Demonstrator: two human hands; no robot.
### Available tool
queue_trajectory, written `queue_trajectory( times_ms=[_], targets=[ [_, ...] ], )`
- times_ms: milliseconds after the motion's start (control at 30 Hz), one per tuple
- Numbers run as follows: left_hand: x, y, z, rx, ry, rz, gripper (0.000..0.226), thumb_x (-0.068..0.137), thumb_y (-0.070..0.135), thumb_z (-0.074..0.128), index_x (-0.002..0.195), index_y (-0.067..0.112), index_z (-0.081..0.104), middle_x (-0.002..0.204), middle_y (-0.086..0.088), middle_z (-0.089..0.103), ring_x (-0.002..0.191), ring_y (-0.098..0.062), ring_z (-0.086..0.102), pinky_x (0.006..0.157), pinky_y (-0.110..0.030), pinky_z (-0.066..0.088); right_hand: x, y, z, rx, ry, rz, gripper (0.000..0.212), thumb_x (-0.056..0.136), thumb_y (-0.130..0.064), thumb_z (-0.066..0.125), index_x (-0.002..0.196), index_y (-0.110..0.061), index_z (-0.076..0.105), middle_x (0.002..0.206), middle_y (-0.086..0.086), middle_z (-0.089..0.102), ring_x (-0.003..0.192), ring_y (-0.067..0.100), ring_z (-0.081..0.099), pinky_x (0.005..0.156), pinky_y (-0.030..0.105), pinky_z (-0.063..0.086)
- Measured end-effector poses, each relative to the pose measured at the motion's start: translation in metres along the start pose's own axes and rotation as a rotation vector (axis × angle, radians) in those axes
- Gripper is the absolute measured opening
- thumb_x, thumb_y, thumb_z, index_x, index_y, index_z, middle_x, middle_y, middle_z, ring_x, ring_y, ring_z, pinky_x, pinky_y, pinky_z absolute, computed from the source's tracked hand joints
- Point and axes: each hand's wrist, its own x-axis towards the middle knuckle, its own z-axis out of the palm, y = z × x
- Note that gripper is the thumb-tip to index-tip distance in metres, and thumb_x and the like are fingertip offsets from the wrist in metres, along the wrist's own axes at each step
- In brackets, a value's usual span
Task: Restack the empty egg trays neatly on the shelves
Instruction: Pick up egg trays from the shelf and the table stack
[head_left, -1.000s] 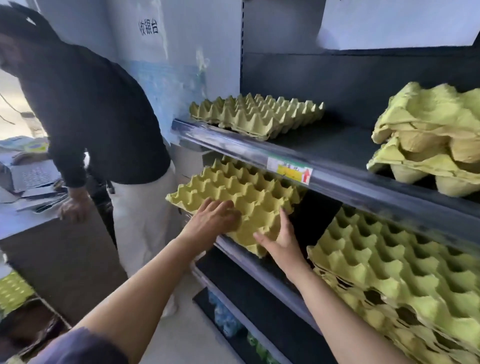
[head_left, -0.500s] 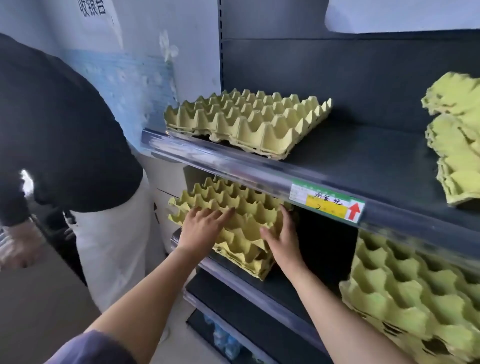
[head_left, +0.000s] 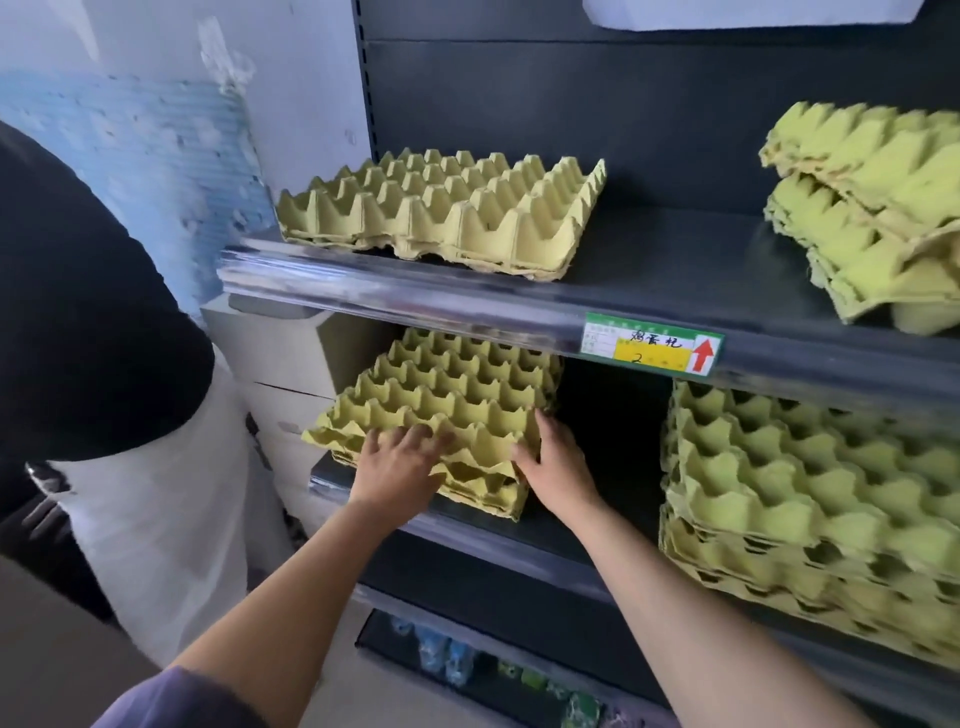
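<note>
While left hand (head_left: 401, 461) presses stack (head_left: 460, 395), fingers (head_left: 418, 437) flat

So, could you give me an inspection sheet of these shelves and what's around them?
Surface: dark upper shelf and middle shelf, partly bare.
Job's things: left tray stack on middle shelf, top tray skewed; neat stack upper left; tumbled heap upper right; tall stack middle right.
Clutter: price label on the upper rail; blurred packets lowest shelf.
Hands: left hand flat on the skewed tray; right hand at its right corner, grip unclear.
Cables: nothing seen.
Surroundings: another person at left; pale wall.
</note>
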Motion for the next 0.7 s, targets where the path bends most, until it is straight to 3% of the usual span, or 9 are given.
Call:
queue_trajectory(
  times_ms=[100,167,267,367,433,533,700],
  targets=[
    [0.001,0.015,-0.014,-0.012,0.099,0.027,0.049,0.096,0.051,0.033,0.142,0.034,0.032,0.143,0.000,0.038,0.133,-0.024,0.034,0.112,-0.048,0.020,-0.016,0.003,-0.016,-0.141,0.080,-0.064,0.058,0.097,-0.040,0.046,0.148,-0.019,0.029,0.150,0.007,0.032,0.135,0.027,0.036,0.107,0.041,0.038],
    [0.005,0.030,-0.030,-0.027,0.163,0.091,0.041,0.096,0.044,0.039,0.132,0.028,0.047,0.132,-0.002,0.050,0.123,-0.026,0.045,0.106,-0.047,0.031,-0.029,0.004,-0.031,-0.268,0.168,-0.161,0.052,0.098,-0.037,0.046,0.144,-0.016,0.037,0.144,0.007,0.040,0.129,0.026,0.042,0.102,0.039,0.042],
    [0.012,0.064,-0.053,-0.043,0.308,0.219,0.026,0.084,0.031,0.063,0.108,0.020,0.066,0.101,-0.005,0.065,0.092,-0.029,0.062,0.080,-0.043,0.047,-0.048,0.008,-0.060,-0.405,0.323,-0.280,0.042,0.093,-0.028,0.057,0.131,-0.011,0.054,0.128,0.009,0.056,0.111,0.031,0.056,0.086,0.043,0.051],
    [0.016,0.118,-0.077,-0.101,0.451,0.342,0.023,0.074,0.022,0.074,0.096,0.017,0.069,0.084,-0.003,0.066,0.074,-0.028,0.064,0.063,-0.037,0.049,-0.070,0.029,-0.097,-0.464,0.511,-0.312,0.032,0.083,-0.023,0.066,0.112,-0.011,0.067,0.107,0.009,0.067,0.090,0.031,0.064,0.068,0.041,0.056],
    [0.016,0.158,-0.092,-0.127,0.538,0.426,0.014,0.079,0.023,0.067,0.092,0.019,0.069,0.080,0.000,0.066,0.070,-0.026,0.063,0.059,-0.033,0.047,-0.090,0.049,-0.126,-0.495,0.564,-0.291,0.028,0.083,-0.024,0.062,0.108,-0.013,0.068,0.104,0.006,0.067,0.089,0.029,0.063,0.069,0.041,0.055],
    [0.011,0.237,-0.110,-0.175,0.567,0.554,0.024,0.084,0.029,0.045,0.086,0.019,0.067,0.075,0.002,0.063,0.067,-0.024,0.060,0.058,-0.031,0.043,-0.134,0.098,-0.178,-0.590,0.629,-0.230,0.028,0.087,-0.028,0.051,0.106,-0.017,0.068,0.104,0.001,0.067,0.092,0.026,0.061,0.075,0.040,0.052],
    [-0.014,0.380,-0.140,-0.301,0.613,0.681,0.030,0.082,0.029,0.040,0.086,0.017,0.067,0.075,0.002,0.066,0.067,-0.025,0.063,0.059,-0.030,0.045,-0.223,0.192,-0.273,-0.662,0.760,-0.117,0.031,0.087,-0.032,0.046,0.103,-0.018,0.068,0.101,-0.001,0.067,0.092,0.025,0.060,0.078,0.039,0.049]
  ],
)
